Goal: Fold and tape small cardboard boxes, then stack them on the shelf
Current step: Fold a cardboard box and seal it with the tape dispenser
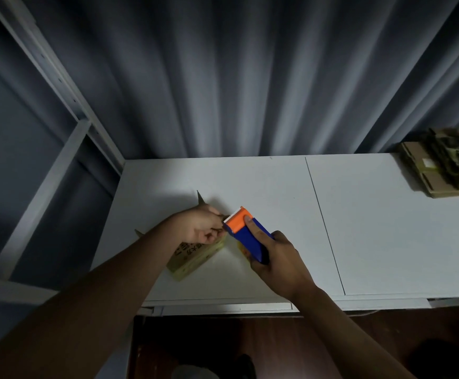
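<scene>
A small cardboard box (pixel 195 257) with printed characters lies on the white table (pixel 277 192), left of centre, with flaps sticking up at its far side. My left hand (pixel 199 224) sits on top of it with curled fingers pinching at the box's top edge, right by the dispenser's toothed end. My right hand (pixel 273 258) grips a blue and orange tape dispenser (pixel 246 231), index finger laid along its top, its orange blade end meeting the box beside my left fingers.
A stack of flattened cardboard boxes (pixel 441 165) lies at the table's far right. A grey metal shelf frame (pixel 59 138) stands to the left. A dark pleated curtain (pixel 236 77) hangs behind the table. The table's front edge (pixel 250 306) is near my body.
</scene>
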